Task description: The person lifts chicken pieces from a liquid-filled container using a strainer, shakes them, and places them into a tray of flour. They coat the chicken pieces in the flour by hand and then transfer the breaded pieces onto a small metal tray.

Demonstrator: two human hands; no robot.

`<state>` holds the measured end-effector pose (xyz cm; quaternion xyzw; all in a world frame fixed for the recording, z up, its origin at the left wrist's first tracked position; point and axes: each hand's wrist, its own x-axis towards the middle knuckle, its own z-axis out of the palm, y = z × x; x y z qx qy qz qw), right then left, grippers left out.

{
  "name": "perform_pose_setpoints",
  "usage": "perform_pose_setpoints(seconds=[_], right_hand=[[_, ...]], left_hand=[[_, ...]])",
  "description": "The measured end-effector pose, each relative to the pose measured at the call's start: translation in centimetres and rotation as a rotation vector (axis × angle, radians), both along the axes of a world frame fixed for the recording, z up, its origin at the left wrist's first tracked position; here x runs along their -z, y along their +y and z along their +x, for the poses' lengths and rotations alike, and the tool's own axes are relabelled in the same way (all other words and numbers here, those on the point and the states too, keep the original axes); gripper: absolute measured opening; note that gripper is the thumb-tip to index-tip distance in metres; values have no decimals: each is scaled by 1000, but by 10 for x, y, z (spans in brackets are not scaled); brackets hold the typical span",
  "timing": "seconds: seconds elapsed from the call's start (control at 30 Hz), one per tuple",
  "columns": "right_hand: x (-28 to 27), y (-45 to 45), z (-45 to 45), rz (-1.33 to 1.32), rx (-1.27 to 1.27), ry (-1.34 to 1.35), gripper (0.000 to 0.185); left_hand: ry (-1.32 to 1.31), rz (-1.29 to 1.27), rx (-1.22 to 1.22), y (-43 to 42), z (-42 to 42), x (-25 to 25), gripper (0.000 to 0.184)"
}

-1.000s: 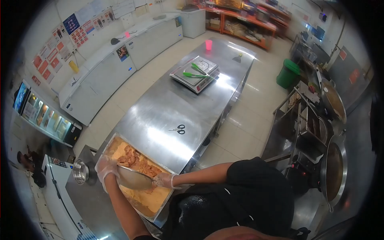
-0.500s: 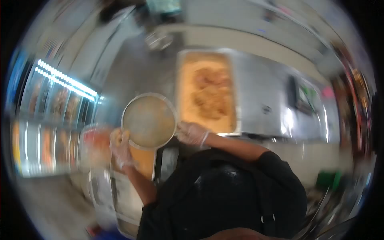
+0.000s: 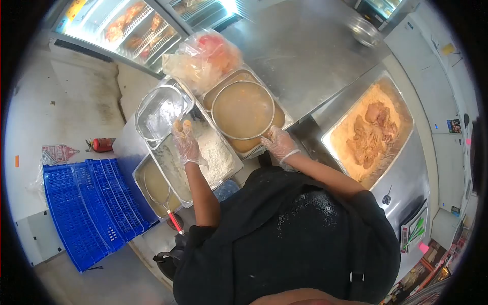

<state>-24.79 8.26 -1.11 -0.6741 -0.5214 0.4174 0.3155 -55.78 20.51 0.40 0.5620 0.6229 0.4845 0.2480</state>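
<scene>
A round, wide-rimmed sieve (image 3: 243, 109) sits over a metal tray of tan powder (image 3: 245, 146). My right hand (image 3: 279, 145), in a clear plastic glove, grips the sieve at its near right edge. My left hand (image 3: 187, 145), gloved too and with batter caked on its fingertips, is apart from the sieve with its fingers stretched out. Below it lies a metal tray of white flour (image 3: 219, 158). Just beyond my left fingertips, a round metal strainer (image 3: 160, 113) rests at the far end of the flour tray.
To the right, a large tray (image 3: 333, 136) holds raw meat pieces (image 3: 373, 134) in orange powder. A plastic bag (image 3: 203, 58) lies beyond the trays. A red-handled skimmer (image 3: 175, 222) rests in another tray at left, near blue crates (image 3: 96, 203). A scale (image 3: 413, 231) stands far right.
My view has turned left. Both hands held the sieve up before; now it is down over the powder tray, and my left hand has let go and moved left above the flour.
</scene>
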Motion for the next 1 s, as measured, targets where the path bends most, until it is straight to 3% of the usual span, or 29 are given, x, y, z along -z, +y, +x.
perform_pose_setpoints(seconds=[0.07, 0.2, 0.27, 0.3, 0.33, 0.37, 0.43, 0.5, 0.6, 0.67, 0.7, 0.8, 0.87, 0.9, 0.93, 1.0], right_hand=[[14, 3, -5, 0, 0, -35, 32], [7, 18, -16, -24, -61, -221, 33], [1, 31, -20, -84, -127, -182, 39], [7, 35, -20, -98, -149, -188, 41], [16, 33, -21, 28, -133, -252, 41], [22, 30, -17, 153, -118, -325, 40], [5, 17, 7, 144, -67, -349, 42], [-52, 1, 45, 61, -88, -382, 42], [-35, -52, 113, 210, 157, -393, 32], [-58, -100, 159, 59, 309, -314, 30], [-50, -126, 181, -16, 374, -411, 29], [-32, -194, 228, -292, 527, -496, 30], [10, -231, 249, -428, 412, -529, 32], [25, -241, 257, -566, 279, -566, 35], [23, -244, 261, -560, 280, -560, 35], [7, -240, 257, -677, 127, -506, 35]], left_hand=[[-186, -35, 29, -4, 0, -2, 49], [-197, -90, 140, 4, 20, -5, 46], [-187, -45, 197, 8, 45, -3, 42], [63, -84, 301, -1, 62, -48, 45], [51, -101, 374, -3, 75, -47, 45], [8, -78, 378, -1, 84, -45, 45], [-36, -64, 443, 1, 103, -37, 46], [-376, -220, 508, 3, 122, -23, 43], [-240, -208, 654, -22, 196, -55, 37], [-64, -155, 865, -34, 237, -51, 32], [-10, -170, 959, -50, 268, -60, 30], [-70, -649, 1186, -99, 356, -68, 31], [452, -155, 1600, -107, 401, -33, 36], [613, -335, 1576, -133, 430, -55, 36], [623, -334, 1575, -144, 451, -52, 36], [1445, -266, 1548, -160, 485, -36, 33]])
